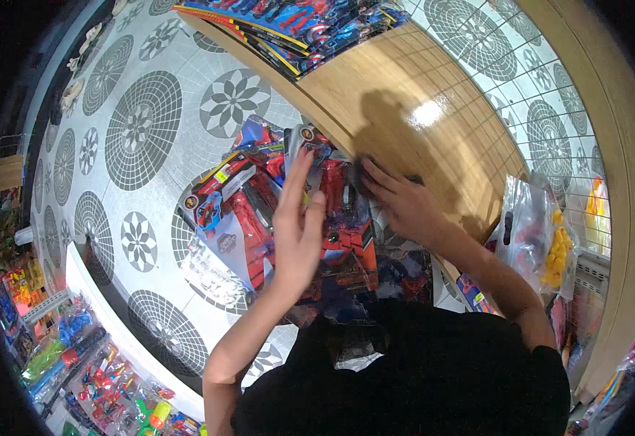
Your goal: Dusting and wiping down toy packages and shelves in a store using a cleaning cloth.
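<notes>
Several packaged toys lie in front of me in a loose stack. On top, a card pack with red and black toy parts [357, 251] under clear plastic stands between my hands. A similar red toy pack [234, 211] on a printed card lies to its left, overlapping it. My left hand [299, 229] rests flat along the packs, its fingers straight and the thumb apart. By the right edge of the top pack is my right hand [401, 203], fingers stretched over the wooden shelf's edge. Something dark under its fingertips is too unclear to name.
The light wooden shelf [433, 87] curves along the right, with flat colourful packs [288, 29] stacked at its far end. A wire grid [550, 94] runs behind it. Bagged yellow toys [559, 254] hang at the right. More bagged toys [106, 385] fill the lower left.
</notes>
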Available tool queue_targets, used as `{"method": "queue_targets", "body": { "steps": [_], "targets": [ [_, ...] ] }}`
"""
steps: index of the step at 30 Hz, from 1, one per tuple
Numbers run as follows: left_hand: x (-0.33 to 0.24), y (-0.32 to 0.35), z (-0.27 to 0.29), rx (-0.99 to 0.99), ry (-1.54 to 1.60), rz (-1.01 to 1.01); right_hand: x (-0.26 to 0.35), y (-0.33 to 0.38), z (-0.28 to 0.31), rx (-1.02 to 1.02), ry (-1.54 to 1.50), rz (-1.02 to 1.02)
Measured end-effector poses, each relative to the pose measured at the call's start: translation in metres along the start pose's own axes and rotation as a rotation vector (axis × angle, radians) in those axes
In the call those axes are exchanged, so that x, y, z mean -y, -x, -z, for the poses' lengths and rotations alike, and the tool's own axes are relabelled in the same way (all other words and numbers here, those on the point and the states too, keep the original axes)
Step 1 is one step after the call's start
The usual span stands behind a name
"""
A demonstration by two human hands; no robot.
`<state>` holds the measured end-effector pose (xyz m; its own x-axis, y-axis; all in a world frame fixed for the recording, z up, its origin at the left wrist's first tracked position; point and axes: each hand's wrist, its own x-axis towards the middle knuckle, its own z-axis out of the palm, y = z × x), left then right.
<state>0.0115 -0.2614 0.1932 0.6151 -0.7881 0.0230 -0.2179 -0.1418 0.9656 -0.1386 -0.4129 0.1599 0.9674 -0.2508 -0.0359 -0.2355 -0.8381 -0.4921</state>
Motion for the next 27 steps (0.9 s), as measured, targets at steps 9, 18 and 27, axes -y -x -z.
{"method": "queue_targets", "body": {
  "steps": [9, 18, 27],
  "targets": [
    [-0.021, 0.038, -0.067, 0.069, 1.430, 0.625, 0.071, 0.018, 0.048, -0.260, -0.293, 0.235],
    [-0.049, 0.003, -0.044, 0.478, 1.185, 0.632, -0.004, 0.013, 0.039, -0.505, -0.345, -0.104],
    [0.020, -0.139, -0.003, -0.089, -0.924, -0.558, -0.098, 0.017, -0.002, -0.359, 0.171, -0.263]
  ]
}}
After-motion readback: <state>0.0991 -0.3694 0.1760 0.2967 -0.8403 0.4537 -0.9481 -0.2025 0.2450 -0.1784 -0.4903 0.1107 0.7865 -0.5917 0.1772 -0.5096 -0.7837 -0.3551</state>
